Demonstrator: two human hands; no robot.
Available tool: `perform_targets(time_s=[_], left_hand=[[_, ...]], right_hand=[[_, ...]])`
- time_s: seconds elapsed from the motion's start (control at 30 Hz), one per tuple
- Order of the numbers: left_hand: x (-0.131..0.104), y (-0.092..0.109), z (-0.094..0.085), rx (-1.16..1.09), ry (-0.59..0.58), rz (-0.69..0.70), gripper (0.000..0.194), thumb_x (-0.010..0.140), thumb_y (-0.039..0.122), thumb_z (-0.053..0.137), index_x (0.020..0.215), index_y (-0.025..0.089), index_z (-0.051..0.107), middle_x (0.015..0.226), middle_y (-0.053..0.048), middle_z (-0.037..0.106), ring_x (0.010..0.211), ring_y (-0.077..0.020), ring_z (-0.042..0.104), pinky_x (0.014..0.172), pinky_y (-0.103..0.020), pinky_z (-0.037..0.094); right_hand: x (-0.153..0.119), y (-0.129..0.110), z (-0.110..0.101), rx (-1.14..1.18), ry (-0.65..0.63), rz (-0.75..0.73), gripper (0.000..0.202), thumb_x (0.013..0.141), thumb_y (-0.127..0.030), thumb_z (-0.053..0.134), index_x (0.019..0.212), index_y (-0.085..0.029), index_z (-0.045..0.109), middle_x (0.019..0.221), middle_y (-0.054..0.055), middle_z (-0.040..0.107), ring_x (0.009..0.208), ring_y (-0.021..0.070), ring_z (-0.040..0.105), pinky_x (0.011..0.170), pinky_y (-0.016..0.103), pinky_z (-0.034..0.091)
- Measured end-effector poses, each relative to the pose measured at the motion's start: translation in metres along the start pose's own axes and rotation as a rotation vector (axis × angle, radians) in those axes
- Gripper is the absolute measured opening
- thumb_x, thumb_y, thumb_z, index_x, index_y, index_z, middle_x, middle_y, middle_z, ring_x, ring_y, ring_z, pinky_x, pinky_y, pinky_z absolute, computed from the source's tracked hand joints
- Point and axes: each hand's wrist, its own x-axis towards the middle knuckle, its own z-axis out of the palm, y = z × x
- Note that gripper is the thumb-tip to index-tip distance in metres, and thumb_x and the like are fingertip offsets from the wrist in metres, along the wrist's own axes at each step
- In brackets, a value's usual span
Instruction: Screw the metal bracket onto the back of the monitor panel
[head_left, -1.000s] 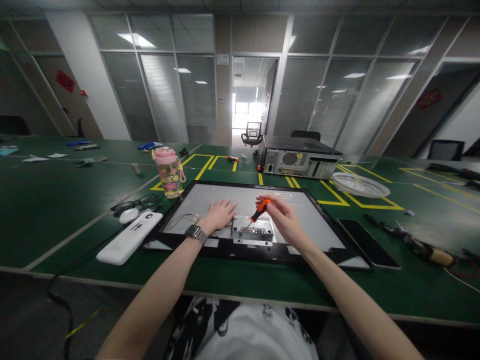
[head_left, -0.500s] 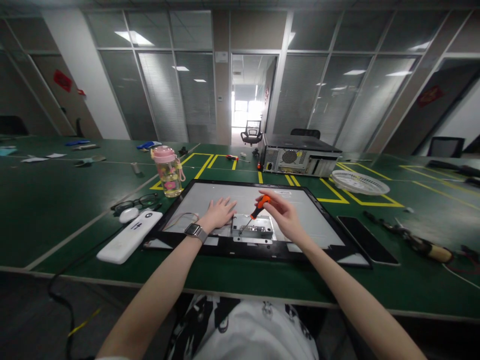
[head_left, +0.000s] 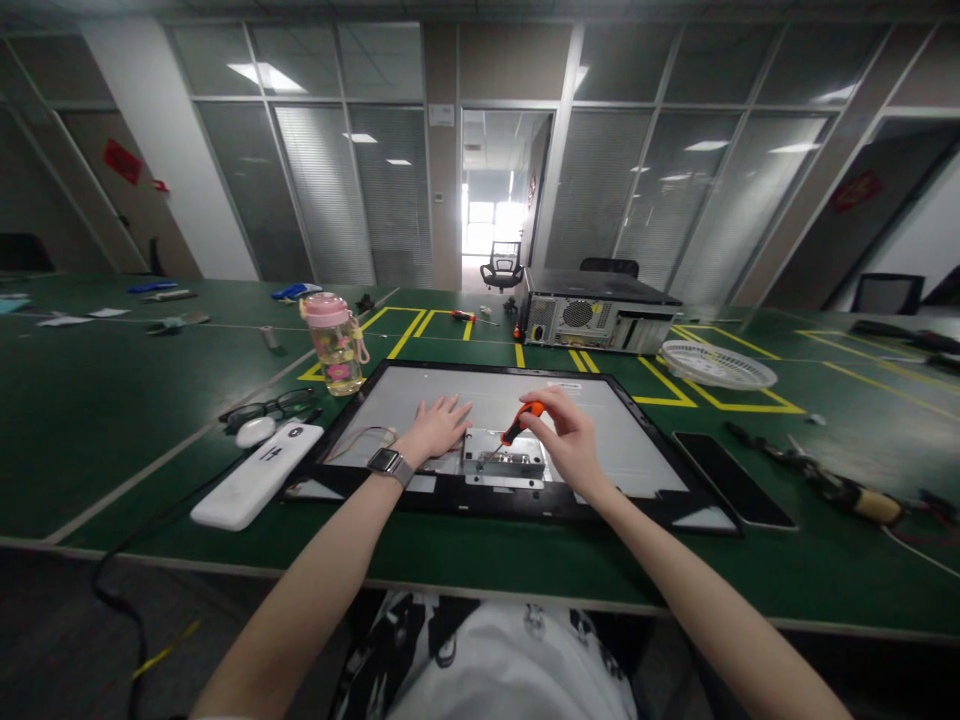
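Note:
A flat display panel [head_left: 510, 393] with a black frame lies on the green table in front of me. Near its front edge a metal bracket [head_left: 504, 466] is set on the panel. My left hand [head_left: 436, 428] lies flat on the panel with fingers spread, just left of the bracket. My right hand [head_left: 566, 435] grips the handle end of an orange and black screwdriver [head_left: 519, 424]. The screwdriver leans to the right, and its tip meets the left part of the bracket. What the tip touches is too small to make out.
Left of the panel are a pink-lidded bottle [head_left: 335, 345], glasses [head_left: 271, 406] and a white power bank [head_left: 259, 476]. On the right lie a phone [head_left: 733, 480] and tools with cables [head_left: 847, 490]. A computer case [head_left: 600, 310], a white basket [head_left: 718, 366] and another screwdriver [head_left: 469, 317] are farther back.
My right hand has turned and changed its hold on the screwdriver handle, its fingers curling more. The screwdriver tip stays at the bracket's left part. My left hand has not moved.

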Motion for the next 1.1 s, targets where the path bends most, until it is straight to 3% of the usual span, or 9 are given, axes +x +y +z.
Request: perform_targets(time_s=[0.1,0.23,0.43,0.73,0.97,1.1], left_hand=[[0.0,0.001,-0.001,-0.013,-0.011,-0.009,0.05,0.1,0.04,0.031,0.148,0.027,0.035,0.158,-0.01,0.03,0.145,-0.0346,0.027,0.111,-0.065,0.025],[0.0,0.0,-0.001,-0.033,-0.015,-0.022,0.05,0.1,0.042,0.03,0.148,0.028,0.034,0.158,-0.01,0.03,0.145,-0.0341,0.027,0.112,-0.064,0.025],[0.001,-0.001,0.001,-0.025,-0.004,-0.006,0.05,0.1,0.041,0.031,0.148,0.029,0.034,0.158,-0.01,0.031,0.145,-0.0343,0.027,0.111,-0.065,0.024],[0.001,0.0,-0.001,-0.03,-0.004,-0.019,0.05,0.1,0.043,0.03,0.148,0.028,0.035,0.157,-0.011,0.032,0.144,-0.0348,0.029,0.111,-0.064,0.026],[0.001,-0.001,0.001,-0.02,-0.001,-0.016,0.049,0.1,0.041,0.031,0.148,0.029,0.035,0.158,-0.01,0.032,0.144,-0.0339,0.029,0.111,-0.064,0.026],[0.0,0.0,-0.001,-0.023,-0.01,-0.02,0.049,0.101,0.042,0.031,0.148,0.029,0.035,0.158,-0.01,0.031,0.145,-0.0339,0.028,0.112,-0.063,0.025]], right_hand=[[0.001,-0.002,-0.001,0.095,-0.061,0.086,0.017,0.086,-0.036,0.068,0.101,-0.03,0.073,0.095,0.003,0.065,0.091,0.0203,0.063,0.085,0.038,0.052],[0.004,-0.003,-0.002,0.309,-0.186,0.214,0.031,0.091,-0.041,0.061,0.12,-0.031,0.066,0.106,0.004,0.069,0.106,0.0216,0.063,0.098,0.042,0.047],[0.004,0.004,-0.001,0.447,-0.147,0.344,0.027,0.079,-0.048,0.074,0.099,-0.029,0.073,0.095,0.002,0.073,0.094,0.0213,0.068,0.096,0.044,0.05],[0.005,-0.007,-0.002,0.228,-0.223,0.163,0.033,0.096,-0.043,0.054,0.125,-0.031,0.062,0.115,0.006,0.069,0.105,0.0226,0.066,0.1,0.046,0.047],[0.002,-0.008,0.001,0.019,-0.075,0.063,0.024,0.089,-0.037,0.064,0.111,-0.031,0.07,0.099,0.003,0.064,0.094,0.0204,0.062,0.09,0.039,0.05],[0.002,-0.011,0.001,0.0,-0.097,0.074,0.029,0.093,-0.04,0.057,0.118,-0.03,0.067,0.107,0.006,0.064,0.1,0.0218,0.062,0.091,0.04,0.05]])
